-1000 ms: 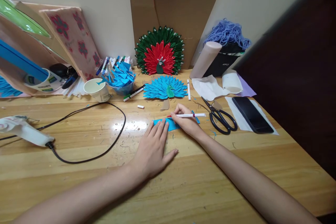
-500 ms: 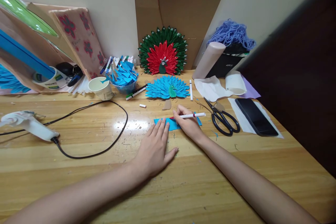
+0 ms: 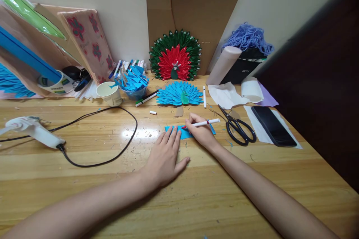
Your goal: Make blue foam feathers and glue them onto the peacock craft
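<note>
My left hand (image 3: pixel 166 155) lies flat, its fingertips on the left part of a blue strip (image 3: pixel 183 133) on the wooden table. A white marker (image 3: pixel 206 122) with a red tip is pinched in my right hand (image 3: pixel 202 133), its tip at the strip's surface. My right hand covers part of the strip. Just beyond lies a blue fan-shaped peacock (image 3: pixel 175 93) with a green body, and a small brown cardboard piece (image 3: pixel 178 111) at its base. Black-handled scissors (image 3: pixel 237 125) lie to the right of my right hand.
A glue gun (image 3: pixel 37 130) with a looping black cord (image 3: pixel 137 123) lies at left. Behind stand a paper cup (image 3: pixel 109 95), a bowl of blue scraps (image 3: pixel 134 87), and a red-green peacock (image 3: pixel 175 56) against cardboard (image 3: pixel 193 11). A phone (image 3: pixel 273 125) and paper roll (image 3: pixel 252 89) are at right.
The marker tip has shifted very slightly on the blue strip. My left hand stays in place. The whole view has moved a little.
</note>
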The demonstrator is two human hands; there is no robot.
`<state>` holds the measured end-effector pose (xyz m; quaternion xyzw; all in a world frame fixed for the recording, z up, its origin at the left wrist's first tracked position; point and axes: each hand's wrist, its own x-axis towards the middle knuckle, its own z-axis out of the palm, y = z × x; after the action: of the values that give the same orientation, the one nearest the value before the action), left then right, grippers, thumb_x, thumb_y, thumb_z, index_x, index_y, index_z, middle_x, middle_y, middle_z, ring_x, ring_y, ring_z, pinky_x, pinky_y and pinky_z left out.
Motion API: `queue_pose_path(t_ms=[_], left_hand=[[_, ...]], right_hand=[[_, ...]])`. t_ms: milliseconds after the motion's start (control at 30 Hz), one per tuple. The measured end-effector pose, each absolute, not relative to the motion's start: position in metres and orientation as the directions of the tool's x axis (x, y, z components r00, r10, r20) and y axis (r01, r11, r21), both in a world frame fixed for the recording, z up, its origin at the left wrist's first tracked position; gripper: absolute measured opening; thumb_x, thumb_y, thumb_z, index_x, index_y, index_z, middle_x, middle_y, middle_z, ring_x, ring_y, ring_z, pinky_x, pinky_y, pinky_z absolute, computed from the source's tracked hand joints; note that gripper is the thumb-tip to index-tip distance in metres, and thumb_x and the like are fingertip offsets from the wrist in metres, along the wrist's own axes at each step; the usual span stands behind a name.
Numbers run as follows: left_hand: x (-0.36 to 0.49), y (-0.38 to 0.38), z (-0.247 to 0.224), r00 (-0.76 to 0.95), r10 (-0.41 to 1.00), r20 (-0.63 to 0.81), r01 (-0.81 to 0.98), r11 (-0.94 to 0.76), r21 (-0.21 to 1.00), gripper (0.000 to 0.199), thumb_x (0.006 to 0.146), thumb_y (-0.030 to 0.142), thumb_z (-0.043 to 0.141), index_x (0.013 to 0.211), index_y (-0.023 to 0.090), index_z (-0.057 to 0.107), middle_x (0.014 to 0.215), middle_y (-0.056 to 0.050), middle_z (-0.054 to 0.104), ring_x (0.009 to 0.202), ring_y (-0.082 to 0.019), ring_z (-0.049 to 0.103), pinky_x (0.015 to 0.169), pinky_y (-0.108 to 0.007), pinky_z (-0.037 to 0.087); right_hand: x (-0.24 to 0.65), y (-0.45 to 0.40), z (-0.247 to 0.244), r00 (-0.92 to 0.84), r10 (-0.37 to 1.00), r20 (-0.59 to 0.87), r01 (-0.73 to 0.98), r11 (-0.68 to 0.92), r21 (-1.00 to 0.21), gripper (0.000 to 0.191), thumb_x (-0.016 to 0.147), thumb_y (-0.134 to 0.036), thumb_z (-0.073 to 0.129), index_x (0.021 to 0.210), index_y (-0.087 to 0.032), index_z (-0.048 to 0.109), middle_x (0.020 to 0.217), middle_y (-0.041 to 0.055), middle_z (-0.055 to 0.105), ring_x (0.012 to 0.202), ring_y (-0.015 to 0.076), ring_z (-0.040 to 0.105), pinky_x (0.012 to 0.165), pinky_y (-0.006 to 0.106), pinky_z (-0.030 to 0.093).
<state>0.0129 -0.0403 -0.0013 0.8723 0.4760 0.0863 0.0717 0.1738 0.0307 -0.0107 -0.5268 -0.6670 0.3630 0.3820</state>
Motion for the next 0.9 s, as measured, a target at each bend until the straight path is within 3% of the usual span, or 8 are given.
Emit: queue_pose_path(t_ms=[567,900], left_hand=[[0.0138,-0.0401,-0.0021,0.508,0.854,0.114,0.833,-0.521,0.187,0.065,0.088,0.049,0.027,0.136,0.005,0.029,0.143,-0.017,0.03,0.132,-0.027,0.026,0.105,-0.042,0.022],[0.0139,-0.0397,-0.0025,0.51,0.853,0.109,0.834,-0.522,0.182,0.063,0.089,0.047,0.026,0.136,0.006,0.031,0.142,-0.017,0.032,0.131,-0.027,0.027,0.103,-0.044,0.022]], right_hand=[[0.1745,0.0277,-0.0095,-0.232,0.971,0.064,0.394,0.154,-0.906,0.027,0.074,-0.025,0.053,0.052,-0.02,0.037,0.047,-0.0056,0.042,0.046,0.0095,0.042,0.046,0.021,0.033],[0.1749,0.0245,-0.0092,-0.288,0.958,0.008,0.446,0.141,-0.884,0.027,0.073,-0.024,0.053,0.051,-0.019,0.039,0.043,-0.0058,0.044,0.042,0.0083,0.04,0.042,0.02,0.027]])
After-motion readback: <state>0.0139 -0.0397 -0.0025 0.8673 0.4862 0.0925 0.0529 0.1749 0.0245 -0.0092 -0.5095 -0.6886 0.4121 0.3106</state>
